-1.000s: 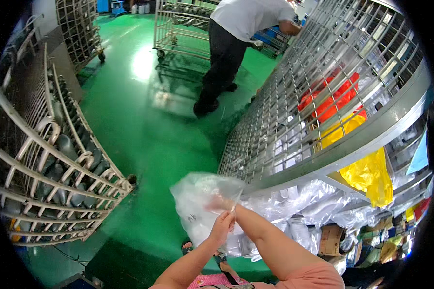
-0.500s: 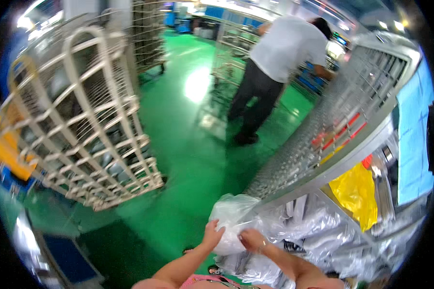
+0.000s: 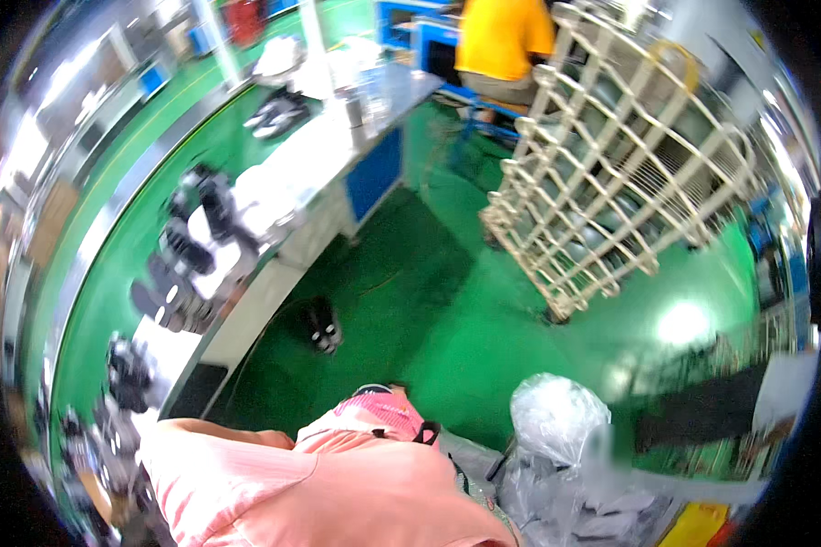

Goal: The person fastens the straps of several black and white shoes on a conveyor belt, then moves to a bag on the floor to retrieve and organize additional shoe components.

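Observation:
Neither of my hands shows; my left forearm (image 3: 237, 432) passes behind my pink shirt (image 3: 337, 488), which hides its end. My right arm is out of sight as well. A clear plastic bag (image 3: 556, 419) bulges up at the lower right, beside my body. More crumpled clear plastic (image 3: 543, 492) lies against it, with a yellow piece of plastic (image 3: 700, 526) at the bottom edge.
A long worktop (image 3: 292, 178) curves along the left, bearing several dark shoe-like items (image 3: 212, 201). A cream wire cage cart (image 3: 602, 182) stands at upper right. Beyond it, a person in yellow (image 3: 494, 41) sits on a blue stool (image 3: 488, 114). A dark object (image 3: 321, 325) lies on the green floor.
My view has swung left, bringing in the worktop and the person in yellow. Both hands were on the clear plastic bag and are now out of sight. The person in white has left view.

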The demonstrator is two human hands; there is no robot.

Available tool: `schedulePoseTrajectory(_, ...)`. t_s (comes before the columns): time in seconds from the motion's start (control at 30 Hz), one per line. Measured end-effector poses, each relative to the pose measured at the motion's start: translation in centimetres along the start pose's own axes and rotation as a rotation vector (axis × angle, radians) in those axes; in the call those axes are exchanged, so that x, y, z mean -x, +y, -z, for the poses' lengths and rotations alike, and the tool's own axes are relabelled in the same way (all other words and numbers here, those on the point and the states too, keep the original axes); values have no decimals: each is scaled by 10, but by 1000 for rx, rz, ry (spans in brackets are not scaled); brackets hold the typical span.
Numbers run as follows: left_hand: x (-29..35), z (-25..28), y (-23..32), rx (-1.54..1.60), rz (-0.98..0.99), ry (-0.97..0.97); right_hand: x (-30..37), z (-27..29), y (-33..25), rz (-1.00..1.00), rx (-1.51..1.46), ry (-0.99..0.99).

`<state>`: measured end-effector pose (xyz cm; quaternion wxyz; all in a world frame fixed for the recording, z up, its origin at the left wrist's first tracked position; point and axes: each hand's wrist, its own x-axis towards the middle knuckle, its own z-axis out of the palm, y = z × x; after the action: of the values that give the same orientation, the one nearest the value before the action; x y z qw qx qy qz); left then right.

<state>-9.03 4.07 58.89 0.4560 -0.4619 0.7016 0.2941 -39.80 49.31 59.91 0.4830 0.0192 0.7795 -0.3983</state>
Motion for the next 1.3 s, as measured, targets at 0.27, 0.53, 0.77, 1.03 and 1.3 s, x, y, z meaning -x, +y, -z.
schedulePoseTrajectory(0.27, 82, -93, -34, 847, -293, -577, 3, -50, -38, -42, 275, -187)
schedulePoseTrajectory(0.53, 154, -100, -227, 1426, -136, -913, 5, -201, -111, 25, 467, -351)
schedulePoseTrajectory(0.77, 192, -145, -324, 2067, -102, -789, 21, -335, -176, 69, 674, -564)
schedulePoseTrajectory(1.03, 138, -47, -316, 2041, -373, -276, 29, -392, -218, 51, 835, -693)
schedulePoseTrajectory(1.3, 136, -53, -332, 1465, -348, 51, 1, -428, -261, 18, 1010, -938)
